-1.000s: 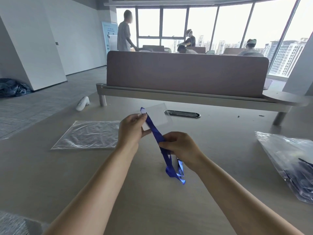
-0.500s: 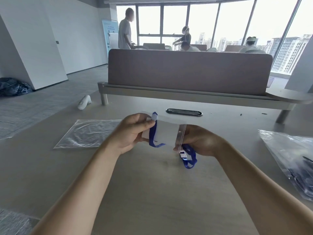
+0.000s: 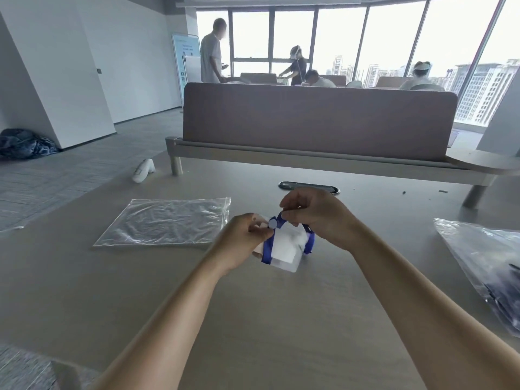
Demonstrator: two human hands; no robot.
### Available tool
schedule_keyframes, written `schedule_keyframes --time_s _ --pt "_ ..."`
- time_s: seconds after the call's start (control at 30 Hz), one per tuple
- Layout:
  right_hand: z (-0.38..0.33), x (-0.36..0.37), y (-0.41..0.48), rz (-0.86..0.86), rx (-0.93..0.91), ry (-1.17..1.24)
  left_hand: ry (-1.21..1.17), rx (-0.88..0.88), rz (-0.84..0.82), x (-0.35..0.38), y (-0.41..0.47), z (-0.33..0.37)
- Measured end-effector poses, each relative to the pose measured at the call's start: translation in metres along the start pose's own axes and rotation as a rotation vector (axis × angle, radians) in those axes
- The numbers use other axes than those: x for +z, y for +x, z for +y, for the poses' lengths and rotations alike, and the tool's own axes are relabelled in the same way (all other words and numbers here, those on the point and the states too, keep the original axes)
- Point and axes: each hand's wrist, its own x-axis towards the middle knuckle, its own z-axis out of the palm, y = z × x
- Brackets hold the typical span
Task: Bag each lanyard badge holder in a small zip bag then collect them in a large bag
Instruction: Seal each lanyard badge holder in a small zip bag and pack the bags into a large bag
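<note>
Lanyard badge holder (image 3: 284, 247): clear sleeve, blue strap wound round it, held above the desk (image 3: 253, 319). Left hand (image 3: 243, 243) pinching its left edge; right hand (image 3: 315, 213) closed on strap at top. Step judged: bundling before bagging. Next: a small zip bag, none clearly seen. Flat zip bag (image 3: 166, 222) at left, seemingly empty; bag at right (image 3: 484, 266) holding dark items.

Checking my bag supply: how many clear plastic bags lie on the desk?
2: one flat large bag left of the hands, one crumpled bag at the right edge, partly cut off. More may lie outside the view.
</note>
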Motion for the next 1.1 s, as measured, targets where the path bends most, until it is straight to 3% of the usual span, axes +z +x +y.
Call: schedule_keyframes --time_s 0.13,0.2,0.33,0.47,0.6,0.73,0.93,1.1 --pt "0.002 0.011 -0.002 0.077 -0.016 -0.041 0.076 -0.015 0.316 -0.002 0.005 0.001" --pt "0.003 0.018 -0.005 0.081 -0.016 -0.096 -0.037 -0.058 0.408 -0.006 0.008 -0.001" --pt "0.0 0.034 -0.01 0.027 0.011 -0.049 -0.221 -0.104 0.481 -0.011 0.011 -0.001" --pt "0.008 0.047 -0.015 -0.027 0.064 0.191 -0.447 -0.132 0.508 -0.013 0.013 -0.001" --pt "0.024 0.053 -0.021 -0.146 0.081 0.252 -0.769 -0.183 0.48 -0.021 0.011 0.0" --pt "0.035 0.05 -0.024 -0.258 0.11 0.339 -0.997 -0.115 0.244 -0.027 0.003 0.002" --pt "0.038 0.022 -0.024 -0.509 0.15 0.266 -0.919 -0.07 0.042 -0.034 -0.007 0.004" --pt "0.045 -0.003 -0.019 -0.494 0.174 0.352 -0.703 -0.074 -0.107 -0.04 -0.012 0.0"
